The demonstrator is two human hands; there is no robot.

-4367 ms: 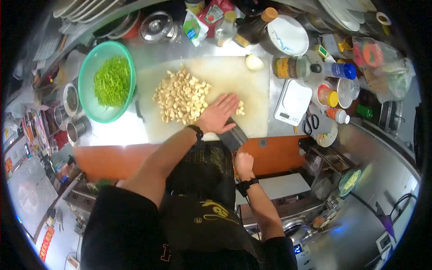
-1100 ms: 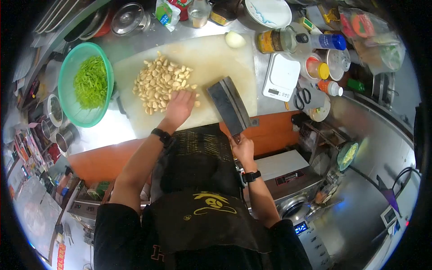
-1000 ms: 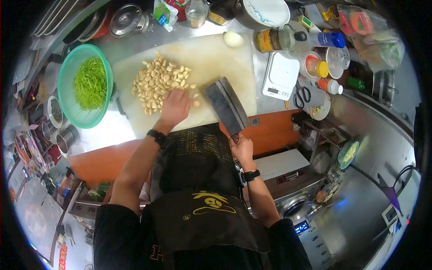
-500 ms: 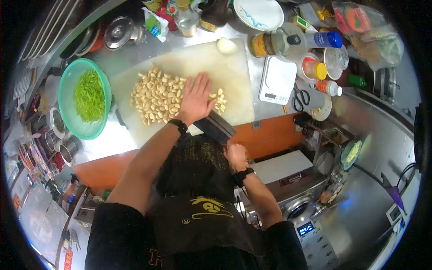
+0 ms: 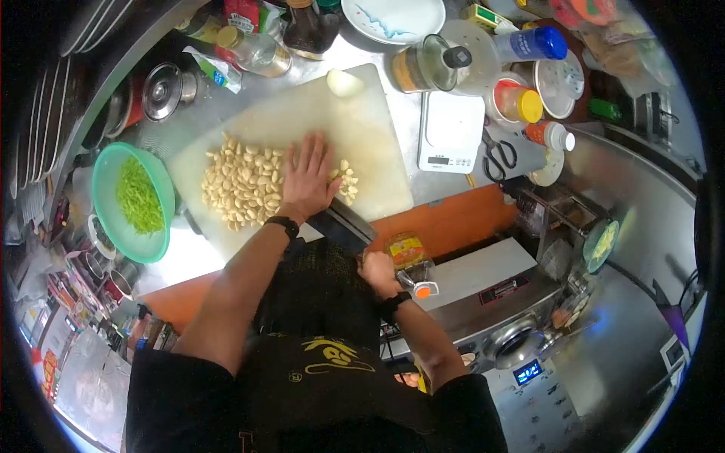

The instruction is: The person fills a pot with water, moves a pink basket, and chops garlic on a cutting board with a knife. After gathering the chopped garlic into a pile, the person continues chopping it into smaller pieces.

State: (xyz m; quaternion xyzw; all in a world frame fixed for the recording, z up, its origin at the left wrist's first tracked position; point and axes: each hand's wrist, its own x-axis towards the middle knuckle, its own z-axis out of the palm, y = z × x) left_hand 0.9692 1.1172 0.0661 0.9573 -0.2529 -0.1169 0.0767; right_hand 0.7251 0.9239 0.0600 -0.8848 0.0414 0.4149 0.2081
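My left hand (image 5: 307,177) lies flat with its fingers spread, at the right edge of a heap of pale garlic cloves (image 5: 243,181) on the white cutting board (image 5: 370,128). Part of the cleaver (image 5: 341,224) shows beside the palm, at the board's near edge; the rest of its blade is hidden by the hand. My right hand (image 5: 377,272) is closed around the cleaver's handle. A few small garlic pieces (image 5: 347,181) lie just right of my left hand. A peeled onion piece (image 5: 344,83) rests at the board's far edge.
At the left is a green bowl (image 5: 162,192) of shredded greens. Right of the board are a white scale (image 5: 451,132), black scissors (image 5: 498,156), jars and bottles. More bottles and a white bowl (image 5: 393,19) line the back. An oil bottle (image 5: 408,260) stands below the counter edge.
Since the earlier views my left hand has gone from the cloves to lying flat by the cleaver, whose blade has swung left and down. The whole view has tilted and shifted.
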